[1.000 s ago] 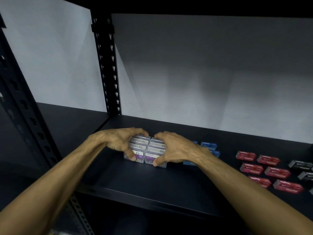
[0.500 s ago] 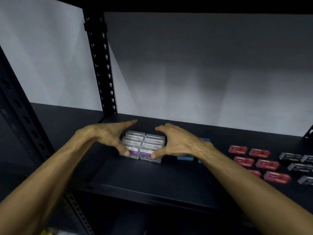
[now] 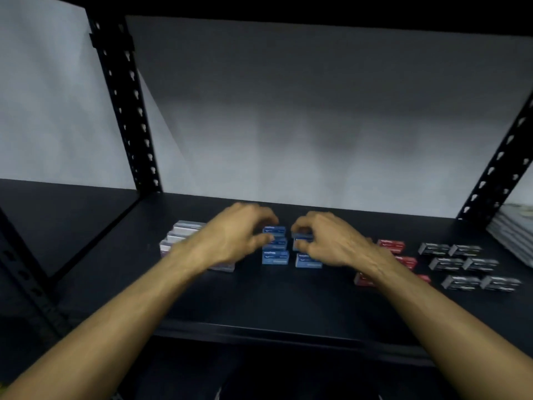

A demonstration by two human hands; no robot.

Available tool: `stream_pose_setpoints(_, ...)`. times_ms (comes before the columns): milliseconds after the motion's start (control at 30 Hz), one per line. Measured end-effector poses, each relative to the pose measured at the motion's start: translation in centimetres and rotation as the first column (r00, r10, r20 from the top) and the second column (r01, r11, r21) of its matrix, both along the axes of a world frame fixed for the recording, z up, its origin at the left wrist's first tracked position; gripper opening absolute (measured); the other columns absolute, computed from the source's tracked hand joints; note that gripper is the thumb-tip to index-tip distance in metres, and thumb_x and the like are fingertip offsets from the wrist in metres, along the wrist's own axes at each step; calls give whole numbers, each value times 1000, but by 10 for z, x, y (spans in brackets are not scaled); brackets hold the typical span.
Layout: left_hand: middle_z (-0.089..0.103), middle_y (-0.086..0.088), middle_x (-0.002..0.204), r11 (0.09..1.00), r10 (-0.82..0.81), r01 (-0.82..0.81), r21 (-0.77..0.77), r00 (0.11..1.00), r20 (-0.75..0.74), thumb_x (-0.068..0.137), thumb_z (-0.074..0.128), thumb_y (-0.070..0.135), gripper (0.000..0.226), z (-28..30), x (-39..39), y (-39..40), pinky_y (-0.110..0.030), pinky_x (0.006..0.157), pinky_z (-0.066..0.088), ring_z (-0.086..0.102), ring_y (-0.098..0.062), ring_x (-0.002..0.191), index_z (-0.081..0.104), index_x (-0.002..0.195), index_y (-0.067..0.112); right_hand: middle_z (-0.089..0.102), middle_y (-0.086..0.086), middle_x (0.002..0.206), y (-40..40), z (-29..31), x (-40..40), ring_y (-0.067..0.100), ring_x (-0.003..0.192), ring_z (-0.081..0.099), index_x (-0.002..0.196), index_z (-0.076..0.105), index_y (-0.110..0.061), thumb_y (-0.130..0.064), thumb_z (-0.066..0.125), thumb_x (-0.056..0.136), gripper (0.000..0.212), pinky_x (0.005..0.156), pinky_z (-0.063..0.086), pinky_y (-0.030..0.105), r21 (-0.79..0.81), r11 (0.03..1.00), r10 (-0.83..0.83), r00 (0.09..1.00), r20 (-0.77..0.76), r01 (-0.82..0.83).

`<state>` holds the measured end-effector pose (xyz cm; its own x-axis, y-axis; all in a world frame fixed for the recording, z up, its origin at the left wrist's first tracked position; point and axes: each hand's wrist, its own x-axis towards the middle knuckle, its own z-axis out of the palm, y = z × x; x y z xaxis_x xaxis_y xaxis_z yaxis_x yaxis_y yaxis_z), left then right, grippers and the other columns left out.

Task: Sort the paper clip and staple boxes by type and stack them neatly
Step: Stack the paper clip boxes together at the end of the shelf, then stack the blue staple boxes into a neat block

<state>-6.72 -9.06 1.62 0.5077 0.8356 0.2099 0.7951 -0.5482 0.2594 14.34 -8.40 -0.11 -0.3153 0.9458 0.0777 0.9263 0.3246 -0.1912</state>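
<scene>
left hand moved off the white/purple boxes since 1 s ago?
Yes. The left hand has shifted right, off the white boxes, onto the blue boxes.

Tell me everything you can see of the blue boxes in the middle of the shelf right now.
The blue boxes are small cardboard-looking packs with pale print too blurred to read. They lie flat in two short columns on the dark shelf, between the pale boxes and the red boxes. The left hand curls at the left column's rear boxes, the right hand at the right column's. The grip itself is unclear; the front boxes lie untouched.
</scene>
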Motion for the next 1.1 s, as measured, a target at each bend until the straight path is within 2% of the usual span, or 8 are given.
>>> stream_pose_setpoints(67, 63, 2, 123, 1000, 19, -19, -6, 996, -83, 94, 62, 34, 35, -15, 19, -1, -36, 94, 50, 61, -19, 111, 59, 128, 27, 59, -1, 121, -5, -5, 7, 20, 108, 59, 125, 62, -26, -36, 64, 90, 36, 89, 51, 38, -23, 1000, -3, 999, 34, 4)
stream_pose_setpoints(200, 61, -4, 118, 998, 50, -40, 55, 978, -204, 94, 57, 30, 27, -40, 37, 2, -42, 86, 52, 63, -28, 104, 58, 121, 23, 59, -2, 122, -12, -18, 16, 20, 108, 60, 127, 61, -26, -33, 64, 91, 37, 89, 50, 35, -23, 1000, -3, 998, 64, 4)
stream_pose_setpoints(300, 62, -4, 115, 992, 77, -48, 113, 960, -270, 95, 55, 29, 23, -51, 44, 4, -42, 81, 54, 66, -30, 98, 59, 116, 21, 61, -1, 127, -14, -26, 18, 20, 111, 61, 129, 61, -24, -29, 64, 92, 37, 92, 52, 37, 2, 1000, 3, 998, 70, -4)
stream_pose_setpoints(433, 64, -4, 116, 987, 121, -78, 137, 931, -344, 95, 52, 24, 24, -59, 47, 9, -42, 81, 54, 66, -30, 98, 58, 119, 22, 66, 2, 121, -11, -34, 18, 21, 106, 64, 125, 64, -21, -26, 62, 93, 32, 88, 54, 37, 9, 1000, -1, 998, 69, 0)
stream_pose_setpoints(533, 65, -4, 119, 991, 115, -84, 107, 934, -337, 96, 50, 22, 26, -62, 47, 11, -44, 83, 53, 65, -31, 102, 56, 122, 24, 68, 4, 120, -11, -37, 17, 23, 106, 65, 125, 64, -20, -24, 60, 94, 31, 89, 54, 38, -3, 1000, 2, 998, 59, -2)
stream_pose_setpoints(767, 64, 2, 126, 996, 80, -85, -8, 968, -236, 95, 56, 30, 30, -67, 40, 8, -36, 91, 49, 62, -23, 112, 57, 125, 31, 67, 3, 124, -17, -42, 19, 23, 109, 64, 127, 63, -22, -27, 60, 94, 34, 93, 53, 39, -28, 1000, 13, 1000, 17, -13)
stream_pose_setpoints(900, 63, 3, 129, 994, 86, -99, -53, 975, -204, 95, 57, 31, 31, -69, 40, 5, -44, 101, 46, 60, -21, 117, 57, 126, 32, 66, 2, 125, -23, -44, 17, 20, 111, 64, 129, 62, -20, -27, 60, 95, 34, 93, 52, 34, -11, 1000, 24, 1000, -15, -25)
stream_pose_setpoints(1100, 63, 4, 128, 994, 72, -86, -65, 978, -195, 95, 58, 31, 30, -69, 40, 5, -39, 96, 49, 60, -20, 115, 58, 125, 32, 66, 2, 128, -25, -45, 17, 19, 114, 62, 129, 62, -20, -27, 60, 95, 35, 96, 51, 34, -3, 999, 36, 999, -34, -36)
